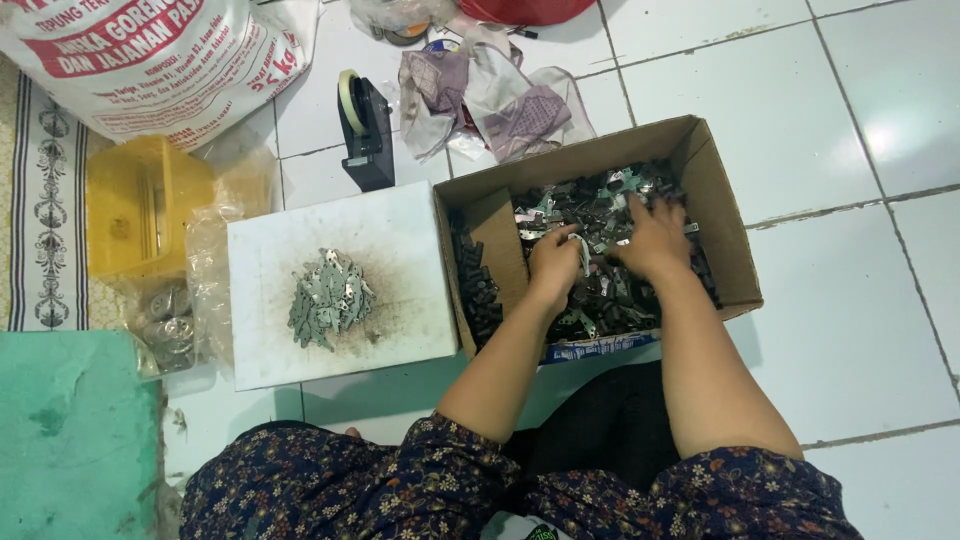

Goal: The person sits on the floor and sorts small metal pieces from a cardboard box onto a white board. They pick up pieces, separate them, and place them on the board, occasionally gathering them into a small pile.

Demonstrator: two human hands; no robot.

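Note:
An open cardboard box (722, 215) on the white tiled floor holds a heap of small dark and silvery metal parts (600, 205). Both hands are inside it. My left hand (553, 262) rests on the parts with its fingers curled around a silvery piece. My right hand (652, 238) lies flat on the heap, fingers spread among the parts. To the left of the box a white board (400, 250) carries a small pile of grey metal pieces (328, 297).
A black tape dispenser (365, 125) stands behind the board. A yellow plastic tub (140, 205) and a clear bag of round metal lids (170, 330) sit at the left. A printed sack (150, 55), crumpled wrappers (500, 95) and a green mat (70, 430) lie around.

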